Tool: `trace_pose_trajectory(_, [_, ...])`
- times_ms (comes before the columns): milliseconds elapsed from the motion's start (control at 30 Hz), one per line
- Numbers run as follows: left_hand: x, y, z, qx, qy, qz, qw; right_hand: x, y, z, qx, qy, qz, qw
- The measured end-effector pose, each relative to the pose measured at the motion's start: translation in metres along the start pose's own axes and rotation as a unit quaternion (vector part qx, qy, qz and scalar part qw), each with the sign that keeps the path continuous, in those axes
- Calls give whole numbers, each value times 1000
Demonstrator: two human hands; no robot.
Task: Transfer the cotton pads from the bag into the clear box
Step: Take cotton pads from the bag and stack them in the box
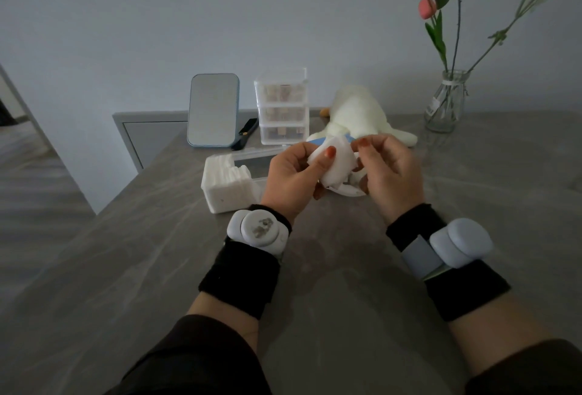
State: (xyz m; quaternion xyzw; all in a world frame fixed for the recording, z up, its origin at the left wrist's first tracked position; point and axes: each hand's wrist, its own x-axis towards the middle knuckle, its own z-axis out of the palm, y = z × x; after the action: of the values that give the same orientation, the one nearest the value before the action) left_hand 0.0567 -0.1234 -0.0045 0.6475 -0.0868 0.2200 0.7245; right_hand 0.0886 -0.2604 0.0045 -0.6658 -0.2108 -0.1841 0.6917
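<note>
Dark sleeves reach over the desk as the left hand grips the bag and the right hand pinches its top edge, with cotton pads already stacked in the clear box alongside, the job seemingly part done.

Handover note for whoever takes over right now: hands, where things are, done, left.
Hands: left hand grips the bag of cotton pads above the table; right hand pinches its top edge.
Things: clear box sits left of the hands.
Done: a stack of pads is already in the box.
Left: move the bag's remaining pads into the box.
</note>
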Motion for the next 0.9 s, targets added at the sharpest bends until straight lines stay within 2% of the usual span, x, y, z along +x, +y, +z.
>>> trace_pose_trajectory(33, [0, 0, 0, -1, -5, 0, 1000, -1, -1, 1, 14, -10, -6, 1000])
trace_pose_trajectory(167, [0, -2, 0, -14, -18, -6, 1000, -3, 6, 2, -60, -46, -35, 997])
trace_pose_trajectory(300, [0, -1, -1, -21, -11, -12, 1000, -1, 7, 0, -80, -14, -33, 996])
trace_pose_trajectory(467, [0, -1, -2, -2, -8, -18, 1000, -2, 1, 1, 11, -10, -5, 1000])
trace_pose_trajectory(600, [0, -1, -3, 8, -1, -26, 1000, -6, 6, 1, -110, -51, -58, 991])
trace_pose_trajectory(733, [0, -2, -4, 26, 9, -33, 999, -5, 11, 1, -133, -53, -67, 987])
trace_pose_trajectory(833, [1, -2, -4, 20, 14, -34, 999, -3, 9, 0, -104, -46, -54, 992])
trace_pose_trajectory(900, [1, -1, -4, 13, 17, -37, 999, -2, 6, -2, -45, -36, -29, 998])
